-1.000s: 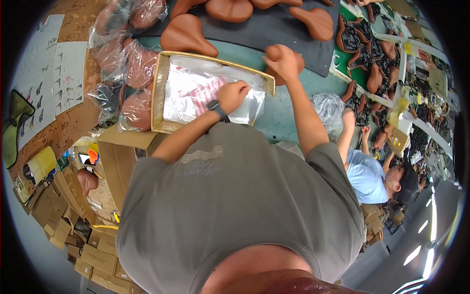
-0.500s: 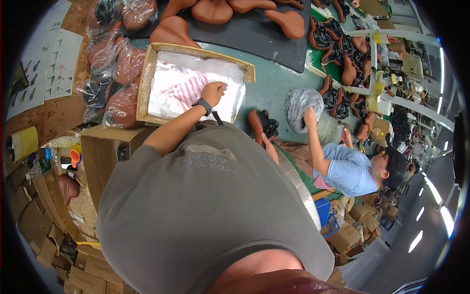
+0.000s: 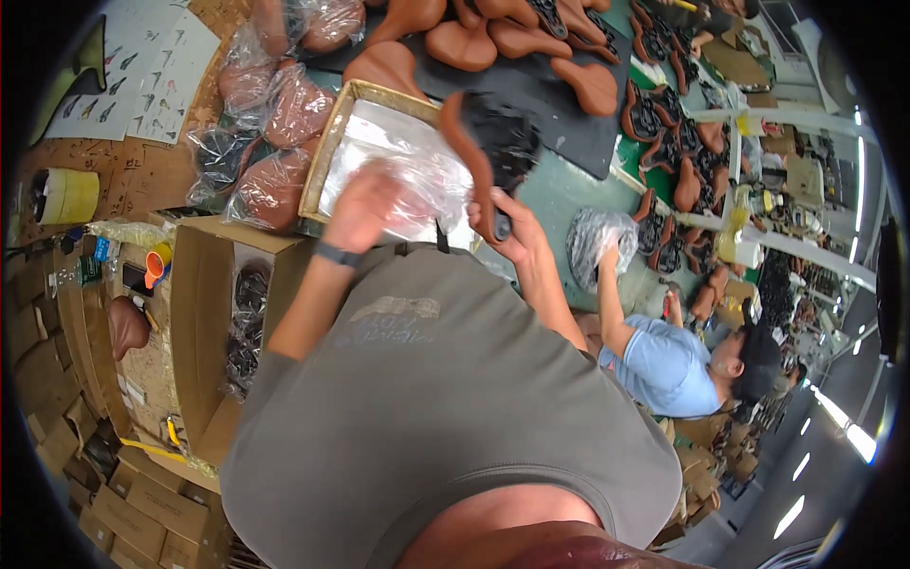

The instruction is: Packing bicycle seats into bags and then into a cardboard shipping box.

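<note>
The right hand clasps a bicycle saddle at the right end of the shallow box. The left hand blurs over plastic bags there, grip impossible to tell.

A bicycle saddle is held up by its narrow nose, which points near, with the broad rear end far. It stands on edge: the smooth brown cover faces left, and the black underside, slightly blurred, faces right. From this view it overlaps the right side of a shallow tray with a yellowish rim. Inside the tray lie flat, shiny whitish plastic sheets. Above them, left of the saddle, spreads a loose, crumpled piece of clear film, smeared by motion; its edges are indistinct.
</note>
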